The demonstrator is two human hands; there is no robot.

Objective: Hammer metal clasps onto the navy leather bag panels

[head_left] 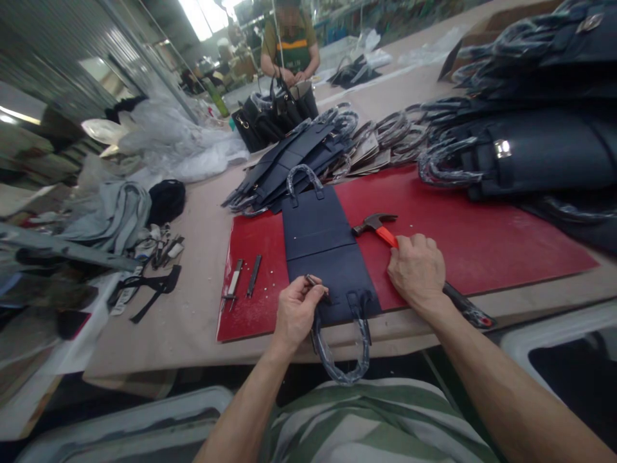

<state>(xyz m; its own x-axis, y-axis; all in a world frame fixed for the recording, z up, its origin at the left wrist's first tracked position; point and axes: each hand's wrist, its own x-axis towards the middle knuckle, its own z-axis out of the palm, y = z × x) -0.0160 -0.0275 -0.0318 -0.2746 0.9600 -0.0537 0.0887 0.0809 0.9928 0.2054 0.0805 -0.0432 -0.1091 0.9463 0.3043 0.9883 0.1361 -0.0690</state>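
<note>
A flat dark blue bag panel (321,247) with a wrapped handle at each end lies on a red mat (482,238). My left hand (296,314) is closed in a pinch on a small dark metal tool, pressed at the panel's near edge beside the near handle (340,357), which hangs over the table edge. My right hand (418,270) is closed around the shaft of a hammer (380,229) with an orange neck and black grip; its head rests on the mat just right of the panel.
Two slim metal tools (243,278) lie on the mat at left. A stack of similar panels (294,161) sits behind, finished dark bags (530,151) at right. Straps and clutter (154,283) lie at left. Another person (289,48) works at the far end.
</note>
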